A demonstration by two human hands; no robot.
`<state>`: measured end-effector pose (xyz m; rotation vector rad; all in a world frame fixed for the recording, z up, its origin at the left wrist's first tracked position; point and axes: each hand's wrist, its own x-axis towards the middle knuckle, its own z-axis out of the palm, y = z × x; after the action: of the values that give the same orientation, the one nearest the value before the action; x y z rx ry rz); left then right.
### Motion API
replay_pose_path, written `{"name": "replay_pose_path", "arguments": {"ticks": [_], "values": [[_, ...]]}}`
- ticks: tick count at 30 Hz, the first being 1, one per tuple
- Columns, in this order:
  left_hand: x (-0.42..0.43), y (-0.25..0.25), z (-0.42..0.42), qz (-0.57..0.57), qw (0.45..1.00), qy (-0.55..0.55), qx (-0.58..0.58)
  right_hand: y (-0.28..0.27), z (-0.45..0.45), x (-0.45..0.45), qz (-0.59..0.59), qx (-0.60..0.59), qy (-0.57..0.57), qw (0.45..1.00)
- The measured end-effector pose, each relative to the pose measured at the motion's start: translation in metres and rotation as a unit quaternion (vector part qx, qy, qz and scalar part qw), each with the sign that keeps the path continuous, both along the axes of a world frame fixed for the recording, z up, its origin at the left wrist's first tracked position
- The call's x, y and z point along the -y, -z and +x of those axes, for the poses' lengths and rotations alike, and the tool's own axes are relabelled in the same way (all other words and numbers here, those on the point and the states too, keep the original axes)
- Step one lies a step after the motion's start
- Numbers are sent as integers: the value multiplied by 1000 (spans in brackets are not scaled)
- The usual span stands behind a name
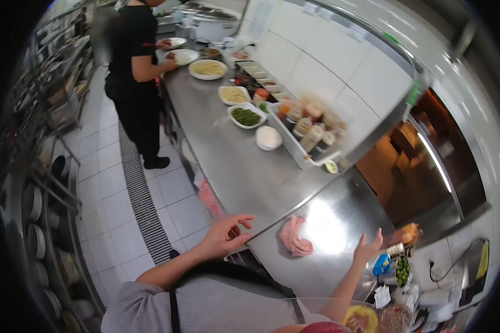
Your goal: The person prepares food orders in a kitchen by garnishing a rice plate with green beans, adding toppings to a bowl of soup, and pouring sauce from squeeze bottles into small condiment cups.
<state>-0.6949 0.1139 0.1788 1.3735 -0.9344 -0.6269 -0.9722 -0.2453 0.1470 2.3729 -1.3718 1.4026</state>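
On counter (pixel 330 247) | pink cloth (pixel 296 237) between | left hand (pixel 228 236): half-curled | right hand (pixel 368 248): spread wide

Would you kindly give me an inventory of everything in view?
Steel counter: one run, silver, centre
Pink cloths: two, one on counter, one at its left edge
Yellow-filled dishes: two, white, far counter
Green-filled dish: one, white, nearer
White-filled bowl: one, white, beside basket
Basket: one, white, by wall
Bottles: several, mixed colours, in basket
Green round items: several, right
Blue item: one, right
Drain grate: one, dark, floor
Co-worker: one, black clothes, upper left
Other clutter: too blurred to count
Left hand: one, bare, centre
Right hand: one, bare, right
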Motion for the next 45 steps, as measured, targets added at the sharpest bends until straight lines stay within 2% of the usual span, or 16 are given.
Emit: {"name": "replay_pose_path", "arguments": {"ticks": [5,11,16,18,22,25,26,30,33,35,37,39,41,43,45], "values": [[-74,-2,76,39,993,-109,7,3,160,-64,50,10,-122,991],[-163,5,161,74,975,-201,57,12,299,-136,66,23,-228,971],[-203,4,199,48,965,-255,43,20,371,-180,79,-11,-270,960],[-210,7,207,52,967,-250,24,14,391,-190,45,-21,-286,957],[-210,33,228,51,969,-239,-25,11,405,-192,52,-10,-265,963],[-192,48,243,34,973,-207,-94,7,400,-173,5,-12,-249,968],[-183,52,249,30,974,-191,-121,5,394,-168,21,-11,-246,969],[-146,55,274,12,984,-134,-114,1,379,-130,22,6,-198,980],[-119,49,302,7,990,-98,-98,-22,385,-88,-7,13,-167,986],[-101,51,328,-3,992,-82,-96,-53,401,-61,-52,23,-144,988],[-90,52,351,0,993,-72,-97,-91,423,-29,-121,-16,-111,986],[-70,39,382,26,995,-85,-54,-126,452,18,-118,-5,-87,989],[-55,27,409,21,995,-86,-53,-158,481,91,-191,-10,-92,977],[-41,21,437,12,994,-103,-35,-199,515,141,-208,-56,-53,975],[-28,32,467,-2,991,-128,-49,-222,561,160,-201,-38,-76,976]]}}
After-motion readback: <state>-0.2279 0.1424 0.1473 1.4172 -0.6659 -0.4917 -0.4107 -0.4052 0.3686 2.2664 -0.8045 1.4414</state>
